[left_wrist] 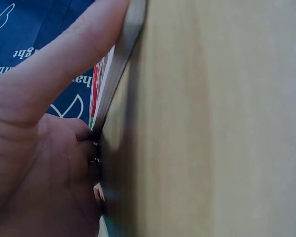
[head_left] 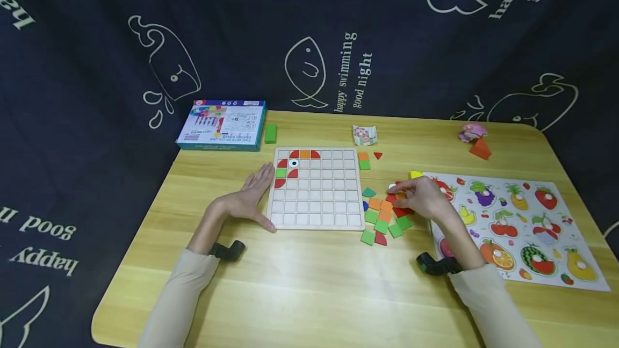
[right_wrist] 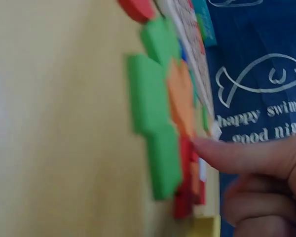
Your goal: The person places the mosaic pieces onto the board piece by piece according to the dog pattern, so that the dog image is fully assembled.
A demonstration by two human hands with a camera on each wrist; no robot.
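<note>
A square wooden grid board (head_left: 314, 192) lies on the table, with red, orange and green pieces and a round eye piece (head_left: 294, 164) in its upper left cells. My left hand (head_left: 249, 197) rests along the board's left edge, thumb near the lower corner and fingers extended along the upper side. In the left wrist view the thumb (left_wrist: 59, 54) lies against the board's side. My right hand (head_left: 423, 196) is over the loose pile, fingertips among red and orange pieces. In the right wrist view the thumb (right_wrist: 237, 155) meets a red piece (right_wrist: 184, 173); I cannot tell whether it is pinched.
Green tiles (head_left: 381, 226) and orange tiles (head_left: 375, 204) lie right of the board. A fruit puzzle board (head_left: 517, 230) is at the right. Farther back are a boxed toy (head_left: 220, 125), a green block (head_left: 271, 134), a small pattern card (head_left: 365, 135) and a pink toy (head_left: 472, 132).
</note>
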